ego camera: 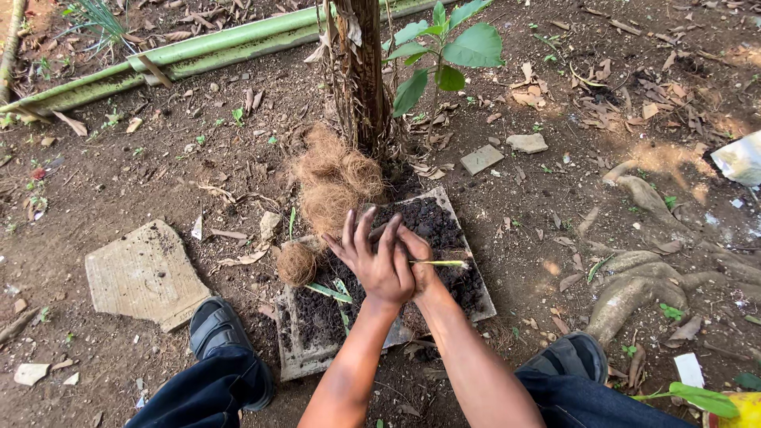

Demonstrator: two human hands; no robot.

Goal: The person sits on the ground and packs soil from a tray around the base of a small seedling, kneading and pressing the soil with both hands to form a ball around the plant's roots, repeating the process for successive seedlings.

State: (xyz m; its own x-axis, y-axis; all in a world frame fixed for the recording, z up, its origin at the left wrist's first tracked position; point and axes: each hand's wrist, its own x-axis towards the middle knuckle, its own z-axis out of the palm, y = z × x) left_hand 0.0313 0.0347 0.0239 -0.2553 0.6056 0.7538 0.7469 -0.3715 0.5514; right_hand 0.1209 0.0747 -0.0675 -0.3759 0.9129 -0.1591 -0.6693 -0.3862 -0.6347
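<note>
I squat over a flat grey slab (295, 361) heaped with dark soil (428, 220). My left hand (379, 265) lies palm down with its fingers spread, on top of my right hand (420, 269). The right hand is closed around a thin green shoot (441, 262), whose tip sticks out to the right above the soil. What else sits between the two hands is hidden. A small ball of brown coconut fibre (297, 263) rests at the slab's left edge, and a bigger pile of the same fibre (334, 181) lies just beyond.
A thin tree trunk (361, 71) with a leafy sapling (444, 55) rises behind the slab. A broken concrete piece (143, 273) lies at left and thick roots (642, 277) at right. My sandalled feet (216, 325) flank the slab. Long green stalks (198, 51) lie across the back.
</note>
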